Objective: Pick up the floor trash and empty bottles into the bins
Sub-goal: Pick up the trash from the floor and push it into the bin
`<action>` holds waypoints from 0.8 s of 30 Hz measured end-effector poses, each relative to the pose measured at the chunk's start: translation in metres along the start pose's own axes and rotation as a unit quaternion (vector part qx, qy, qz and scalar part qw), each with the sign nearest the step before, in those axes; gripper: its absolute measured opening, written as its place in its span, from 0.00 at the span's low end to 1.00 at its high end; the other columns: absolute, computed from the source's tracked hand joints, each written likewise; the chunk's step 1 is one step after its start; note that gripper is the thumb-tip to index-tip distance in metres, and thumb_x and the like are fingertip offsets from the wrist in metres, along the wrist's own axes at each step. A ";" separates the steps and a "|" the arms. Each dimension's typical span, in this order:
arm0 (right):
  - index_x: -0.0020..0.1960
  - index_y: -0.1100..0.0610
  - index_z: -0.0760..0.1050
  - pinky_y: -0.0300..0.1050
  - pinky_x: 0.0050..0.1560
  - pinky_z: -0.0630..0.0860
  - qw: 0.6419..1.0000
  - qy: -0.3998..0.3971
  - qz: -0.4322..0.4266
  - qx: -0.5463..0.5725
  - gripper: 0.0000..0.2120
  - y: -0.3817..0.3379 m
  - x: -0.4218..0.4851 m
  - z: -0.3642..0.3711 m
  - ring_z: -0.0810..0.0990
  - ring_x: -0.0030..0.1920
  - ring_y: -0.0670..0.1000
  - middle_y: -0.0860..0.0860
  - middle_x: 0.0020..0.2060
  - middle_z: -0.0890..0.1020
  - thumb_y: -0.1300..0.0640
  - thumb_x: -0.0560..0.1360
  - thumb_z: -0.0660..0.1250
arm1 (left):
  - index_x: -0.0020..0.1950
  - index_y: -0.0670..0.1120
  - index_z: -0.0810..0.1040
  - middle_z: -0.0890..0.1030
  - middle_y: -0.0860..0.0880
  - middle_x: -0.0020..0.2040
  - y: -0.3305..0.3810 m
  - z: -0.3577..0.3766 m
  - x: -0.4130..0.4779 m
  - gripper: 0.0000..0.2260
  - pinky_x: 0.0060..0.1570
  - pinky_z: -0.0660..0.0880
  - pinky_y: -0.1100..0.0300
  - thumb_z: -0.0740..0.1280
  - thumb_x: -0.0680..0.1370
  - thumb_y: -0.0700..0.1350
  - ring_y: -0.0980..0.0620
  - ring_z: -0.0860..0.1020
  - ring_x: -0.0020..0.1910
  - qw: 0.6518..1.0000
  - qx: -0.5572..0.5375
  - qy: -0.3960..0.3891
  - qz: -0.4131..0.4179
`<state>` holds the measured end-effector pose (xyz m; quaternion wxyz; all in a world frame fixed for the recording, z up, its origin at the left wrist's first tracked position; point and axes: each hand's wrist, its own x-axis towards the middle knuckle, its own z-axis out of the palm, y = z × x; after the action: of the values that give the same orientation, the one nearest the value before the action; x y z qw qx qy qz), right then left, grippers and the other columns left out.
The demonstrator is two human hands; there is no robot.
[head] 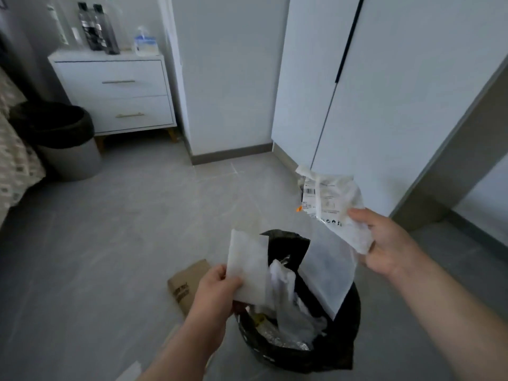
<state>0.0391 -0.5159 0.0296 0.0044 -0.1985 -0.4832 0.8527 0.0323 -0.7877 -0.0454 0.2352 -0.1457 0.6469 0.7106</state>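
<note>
1. Head view, the only one: your left hand [217,287] is closed in a pinch on a white paper [247,268], thumb on top, fingers under its lower corner. The sheet stands nearly upright, its long axis running up and away from your grip.
2. Your right hand [384,243] is closed on a crumpled clear wrapper [330,199] with a barcode label; a flat translucent sheet [327,273] hangs below it, and I cannot tell whether you hold that too or it stands in the bin.
3. The near bin [343,339], lined with a black bag, sits on the floor right under and between your hands, already stuffed with plastic and paper.
4. The relation that counts: the bin mouth lies straight down from both grips. The left hand looks nearer its rim; the wrapper sits higher and toward the far right edge, so it likely needs to come inward before release.
5. A cardboard piece [189,281] lies on the floor just left of the bin, partly behind your left hand.
6. A second bin [68,149] stands well apart, beside the drawers [115,92].
</note>
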 end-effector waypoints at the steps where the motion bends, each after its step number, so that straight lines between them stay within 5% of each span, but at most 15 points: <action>1: 0.43 0.60 0.86 0.49 0.43 0.83 1.000 0.015 -0.008 0.017 0.12 -0.005 0.000 -0.010 0.86 0.42 0.54 0.57 0.46 0.86 0.61 0.67 0.64 | 0.52 0.41 0.77 0.81 0.38 0.49 -0.001 0.016 0.004 0.09 0.42 0.81 0.49 0.61 0.75 0.34 0.41 0.81 0.46 1.000 0.017 -0.006 -0.005; 3: 0.41 0.60 0.86 0.48 0.39 0.83 0.998 0.036 -0.021 0.057 0.11 -0.012 -0.001 -0.023 0.86 0.41 0.53 0.56 0.44 0.86 0.60 0.66 0.65 | 0.50 0.39 0.76 0.80 0.38 0.47 -0.004 0.045 0.009 0.09 0.38 0.81 0.47 0.59 0.74 0.32 0.39 0.81 0.45 0.997 0.081 -0.008 -0.001; 7: 0.52 0.61 0.80 0.49 0.39 0.83 0.993 0.055 -0.028 0.105 0.17 -0.015 0.001 -0.035 0.86 0.40 0.54 0.57 0.42 0.86 0.61 0.64 0.66 | 0.53 0.44 0.67 0.76 0.46 0.46 -0.022 0.076 0.019 0.09 0.36 0.76 0.54 0.58 0.75 0.35 0.46 0.77 0.45 0.958 0.285 -0.009 0.011; 11: 0.58 0.62 0.77 0.56 0.52 0.79 0.995 0.033 -0.009 0.097 0.26 -0.008 0.005 -0.036 0.86 0.46 0.56 0.58 0.48 0.85 0.62 0.60 0.73 | 0.68 0.42 0.62 0.71 0.42 0.64 -0.039 0.079 0.022 0.25 0.54 0.75 0.51 0.63 0.73 0.44 0.44 0.73 0.60 0.883 0.466 -0.041 0.030; 14: 0.62 0.64 0.75 0.57 0.59 0.76 0.996 -0.020 0.005 0.089 0.42 -0.003 0.005 -0.030 0.84 0.53 0.57 0.60 0.56 0.82 0.63 0.49 0.81 | 0.68 0.47 0.66 0.71 0.49 0.64 -0.038 0.064 0.007 0.22 0.60 0.70 0.57 0.61 0.75 0.49 0.49 0.71 0.62 0.851 0.498 -0.003 0.166; 16: 0.64 0.63 0.74 0.53 0.56 0.79 0.996 -0.048 0.015 0.079 0.40 0.003 0.004 -0.025 0.83 0.54 0.57 0.61 0.57 0.82 0.63 0.52 0.80 | 0.70 0.48 0.66 0.70 0.50 0.69 -0.040 0.045 0.002 0.23 0.65 0.65 0.61 0.61 0.76 0.52 0.51 0.68 0.67 0.800 0.536 0.023 0.267; 18: 0.63 0.64 0.75 0.52 0.54 0.81 0.996 -0.050 0.034 0.065 0.30 0.013 0.003 -0.018 0.84 0.51 0.57 0.61 0.55 0.82 0.63 0.61 0.74 | 0.77 0.46 0.57 0.55 0.49 0.78 -0.043 0.025 0.002 0.32 0.73 0.52 0.60 0.59 0.76 0.59 0.52 0.53 0.77 0.769 0.585 0.010 0.259; 20: 0.62 0.64 0.75 0.54 0.56 0.78 0.995 -0.046 0.062 0.056 0.25 0.029 0.004 -0.015 0.84 0.51 0.58 0.62 0.56 0.82 0.63 0.65 0.70 | 0.78 0.47 0.44 0.35 0.52 0.77 -0.050 0.010 0.004 0.43 0.74 0.44 0.60 0.56 0.73 0.69 0.55 0.37 0.76 0.760 0.613 -0.051 0.212; 24: 0.63 0.63 0.74 0.56 0.57 0.77 0.993 0.000 0.121 -0.016 0.22 0.064 0.006 -0.019 0.83 0.52 0.60 0.63 0.59 0.80 0.65 0.69 0.65 | 0.76 0.50 0.33 0.25 0.55 0.72 -0.058 -0.002 0.005 0.57 0.74 0.45 0.58 0.51 0.59 0.80 0.57 0.30 0.72 0.756 0.614 -0.092 0.205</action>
<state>0.0520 -0.5336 -0.0342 -0.1015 -0.2555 -0.4691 0.8392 0.0579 -0.7861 -0.0980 0.1808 0.2322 0.9342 0.2015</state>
